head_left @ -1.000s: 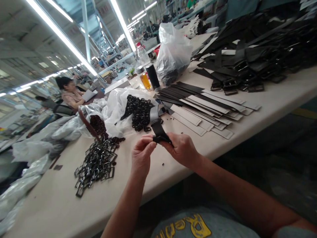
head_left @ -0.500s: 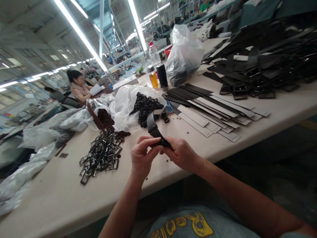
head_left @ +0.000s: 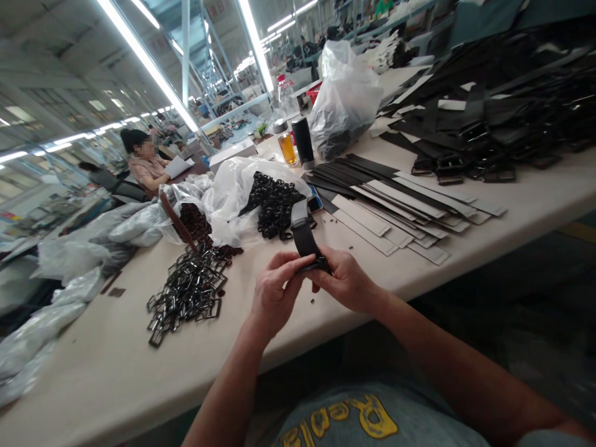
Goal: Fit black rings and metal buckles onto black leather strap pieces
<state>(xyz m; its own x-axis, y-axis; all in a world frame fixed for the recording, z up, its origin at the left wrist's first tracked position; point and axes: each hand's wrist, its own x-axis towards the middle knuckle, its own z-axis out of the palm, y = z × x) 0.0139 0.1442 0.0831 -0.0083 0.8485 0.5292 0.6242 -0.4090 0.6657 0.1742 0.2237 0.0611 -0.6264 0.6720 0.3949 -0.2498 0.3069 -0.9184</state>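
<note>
A short black strap (head_left: 303,236) rises in a curve between my hands, its lower end pinched by both. My left hand (head_left: 279,287) holds that end from the left with thumb and fingers. On the other side my right hand (head_left: 347,277) is closed on it, and a dark piece, perhaps a buckle, shows partly between the fingers. Metal buckles (head_left: 186,288) lie heaped to the left. Behind the strap, black loops (head_left: 274,202) spill from a clear plastic bag (head_left: 228,192). Flat strips with pale undersides (head_left: 395,205) are spread to the right.
Black belts with buckles (head_left: 479,136) pile up at the right. A tied plastic bag (head_left: 344,93), a jar of amber liquid (head_left: 287,146) and a black cylinder (head_left: 303,141) stand farther back. Brown loops (head_left: 194,223) sit left. A seated person (head_left: 146,167) holds paper beyond the table (head_left: 116,366).
Both hands have shifted slightly right with the strap, whose upper part now stands more upright and shows more of its flat face.
</note>
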